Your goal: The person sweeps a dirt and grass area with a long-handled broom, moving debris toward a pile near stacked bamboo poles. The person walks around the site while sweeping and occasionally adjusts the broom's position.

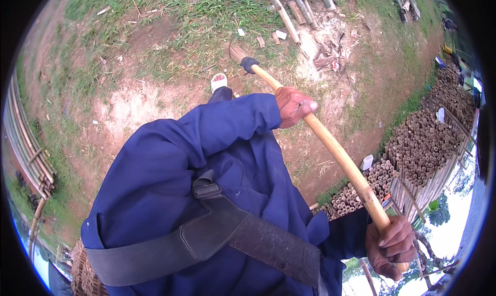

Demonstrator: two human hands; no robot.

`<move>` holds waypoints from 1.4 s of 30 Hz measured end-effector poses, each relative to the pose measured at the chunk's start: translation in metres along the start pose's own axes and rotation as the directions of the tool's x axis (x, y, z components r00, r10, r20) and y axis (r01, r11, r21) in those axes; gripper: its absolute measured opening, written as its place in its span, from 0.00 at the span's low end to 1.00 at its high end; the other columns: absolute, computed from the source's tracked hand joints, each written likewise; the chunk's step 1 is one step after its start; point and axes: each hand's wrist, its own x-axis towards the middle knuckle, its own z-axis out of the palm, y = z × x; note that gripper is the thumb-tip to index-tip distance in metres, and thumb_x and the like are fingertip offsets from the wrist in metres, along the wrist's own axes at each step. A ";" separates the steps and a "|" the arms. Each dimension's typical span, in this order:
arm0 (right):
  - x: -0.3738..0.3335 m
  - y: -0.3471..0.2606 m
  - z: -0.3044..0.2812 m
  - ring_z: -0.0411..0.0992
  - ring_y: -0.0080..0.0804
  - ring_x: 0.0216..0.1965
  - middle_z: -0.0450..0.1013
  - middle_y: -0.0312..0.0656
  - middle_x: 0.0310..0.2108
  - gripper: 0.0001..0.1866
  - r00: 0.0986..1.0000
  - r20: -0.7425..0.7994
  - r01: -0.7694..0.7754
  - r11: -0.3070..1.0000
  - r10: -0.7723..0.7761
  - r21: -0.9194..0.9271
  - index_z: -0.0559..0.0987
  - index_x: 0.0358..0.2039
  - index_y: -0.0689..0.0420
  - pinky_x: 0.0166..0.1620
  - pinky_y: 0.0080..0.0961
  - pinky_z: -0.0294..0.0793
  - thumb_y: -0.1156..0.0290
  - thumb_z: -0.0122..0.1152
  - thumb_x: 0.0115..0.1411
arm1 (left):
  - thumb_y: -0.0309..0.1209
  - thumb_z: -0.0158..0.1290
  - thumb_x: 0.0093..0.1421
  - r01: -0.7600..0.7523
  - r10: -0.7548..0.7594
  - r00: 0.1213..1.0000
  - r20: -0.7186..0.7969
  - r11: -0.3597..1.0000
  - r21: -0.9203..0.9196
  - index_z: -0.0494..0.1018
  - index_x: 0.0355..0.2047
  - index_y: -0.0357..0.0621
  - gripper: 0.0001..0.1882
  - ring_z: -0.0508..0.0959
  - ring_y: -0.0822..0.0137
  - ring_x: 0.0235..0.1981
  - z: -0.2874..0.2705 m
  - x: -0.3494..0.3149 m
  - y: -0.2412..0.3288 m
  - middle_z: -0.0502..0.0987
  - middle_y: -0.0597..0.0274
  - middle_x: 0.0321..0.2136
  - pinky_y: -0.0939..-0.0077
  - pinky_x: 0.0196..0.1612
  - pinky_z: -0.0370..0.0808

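Note:
A broom with a long, pale, slightly curved wooden handle (338,154) slants across the view. Its short bundle of brown sticks (237,52), tied on with a black binding (249,64), is at the far end, low over the ground. My left hand (295,107) is closed round the upper-middle of the handle, its thumb lying along the wood. Lower right, my right hand (391,247) wraps round the near end of the handle. Both arms are in dark blue sleeves. A foot in a pale sandal (219,82) shows just left of the broom's binding.
Patchy grass (206,17) and bare soil (139,104) lie ahead. Bamboo poles (289,17) and wood scraps (325,61) lie at the far side. Stacked bamboo (429,143) lines the right; more long poles (28,146) rest at the left. A dark strap (222,229) crosses my chest.

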 end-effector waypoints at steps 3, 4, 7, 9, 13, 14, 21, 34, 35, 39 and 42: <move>-0.015 0.044 -0.003 0.59 0.18 0.08 0.61 0.30 0.07 0.24 0.969 0.092 -0.237 0.967 0.228 0.096 0.64 0.14 0.51 0.21 0.20 0.74 0.60 0.64 0.61 | 0.35 0.45 0.65 0.447 -0.420 0.875 0.239 0.892 -0.070 0.74 0.26 0.42 0.14 0.76 0.53 0.23 -0.023 -0.021 -0.007 0.73 0.54 0.19 0.62 0.28 0.73; -0.023 0.061 0.000 0.59 0.19 0.08 0.60 0.30 0.07 0.25 0.939 0.159 -0.321 0.943 0.305 0.088 0.63 0.13 0.52 0.20 0.23 0.73 0.60 0.64 0.63 | 0.20 0.54 0.57 -0.077 0.142 0.969 -0.201 0.951 0.300 0.70 0.38 0.37 0.08 0.76 0.53 0.26 0.001 -0.073 -0.041 0.75 0.55 0.26 0.58 0.31 0.73; -0.040 0.079 0.008 0.59 0.20 0.07 0.59 0.31 0.07 0.26 0.889 0.203 -0.421 0.907 0.411 0.011 0.62 0.13 0.54 0.17 0.25 0.72 0.62 0.62 0.64 | 0.24 0.51 0.59 0.338 -0.337 0.939 0.068 0.941 -0.004 0.70 0.32 0.38 0.03 0.75 0.52 0.24 0.007 -0.099 -0.052 0.74 0.54 0.22 0.57 0.30 0.72; -0.042 0.068 -0.002 0.59 0.20 0.08 0.59 0.31 0.07 0.26 0.914 0.155 -0.372 0.927 0.375 -0.050 0.62 0.13 0.53 0.17 0.24 0.72 0.61 0.62 0.64 | 0.33 0.45 0.62 0.398 -0.395 0.918 0.043 0.911 -0.109 0.72 0.22 0.40 0.14 0.72 0.48 0.20 0.043 -0.095 -0.048 0.72 0.53 0.16 0.56 0.31 0.70; -0.030 0.020 -0.023 0.61 0.19 0.07 0.61 0.32 0.06 0.23 0.970 0.132 -0.180 0.969 0.204 -0.169 0.64 0.12 0.53 0.18 0.23 0.76 0.67 0.60 0.62 | 0.33 0.46 0.63 0.391 -0.332 0.899 0.284 0.902 -0.182 0.72 0.28 0.41 0.10 0.73 0.52 0.27 0.088 -0.005 -0.026 0.74 0.53 0.24 0.58 0.35 0.69; -0.023 0.020 -0.051 0.61 0.20 0.07 0.61 0.32 0.06 0.21 0.958 0.206 -0.185 0.979 0.199 -0.083 0.64 0.12 0.53 0.19 0.22 0.77 0.69 0.59 0.61 | 0.38 0.41 0.65 0.347 -0.318 0.933 0.168 0.919 -0.187 0.69 0.21 0.40 0.18 0.70 0.51 0.24 0.091 0.010 -0.023 0.70 0.52 0.19 0.61 0.34 0.65; -0.014 0.000 -0.070 0.62 0.21 0.07 0.62 0.33 0.06 0.17 0.967 0.223 -0.153 0.981 0.123 0.123 0.66 0.12 0.53 0.21 0.22 0.78 0.74 0.57 0.57 | 0.34 0.47 0.64 0.193 -0.205 0.976 -0.072 0.970 -0.146 0.74 0.26 0.42 0.12 0.75 0.52 0.23 0.073 0.010 -0.003 0.74 0.54 0.20 0.59 0.30 0.69; -0.015 -0.047 -0.115 0.57 0.16 0.08 0.57 0.26 0.06 0.24 0.990 0.125 -0.026 0.946 0.070 -0.324 0.63 0.13 0.49 0.20 0.17 0.71 0.58 0.60 0.62 | 0.35 0.43 0.63 0.220 -0.119 0.946 0.301 0.919 -0.328 0.68 0.25 0.42 0.12 0.70 0.50 0.25 0.222 0.089 -0.001 0.70 0.52 0.21 0.58 0.35 0.67; -0.015 -0.050 -0.121 0.57 0.16 0.07 0.57 0.26 0.06 0.23 0.993 0.114 -0.005 0.968 0.035 -0.251 0.63 0.13 0.49 0.20 0.17 0.71 0.58 0.60 0.61 | 0.35 0.41 0.63 0.170 -0.087 0.967 0.241 0.922 -0.347 0.63 0.19 0.41 0.17 0.68 0.52 0.21 0.222 0.100 0.013 0.66 0.53 0.17 0.60 0.33 0.63; -0.026 -0.035 -0.148 0.61 0.20 0.10 0.60 0.30 0.08 0.23 0.998 0.026 -0.062 0.994 0.064 -0.086 0.66 0.13 0.52 0.24 0.22 0.74 0.60 0.62 0.61 | 0.35 0.37 0.61 0.173 -0.149 0.972 0.183 0.977 -0.128 0.63 0.19 0.43 0.15 0.66 0.54 0.21 0.162 0.097 0.007 0.65 0.56 0.17 0.62 0.33 0.61; -0.051 0.035 -0.149 0.66 0.26 0.14 0.63 0.33 0.11 0.23 0.956 -0.122 -0.285 0.946 0.268 -0.152 0.67 0.14 0.54 0.33 0.35 0.76 0.60 0.62 0.62 | 0.37 0.39 0.61 0.371 -0.370 0.928 0.055 0.929 -0.013 0.64 0.17 0.42 0.17 0.66 0.53 0.20 0.128 0.058 -0.076 0.66 0.55 0.16 0.61 0.32 0.62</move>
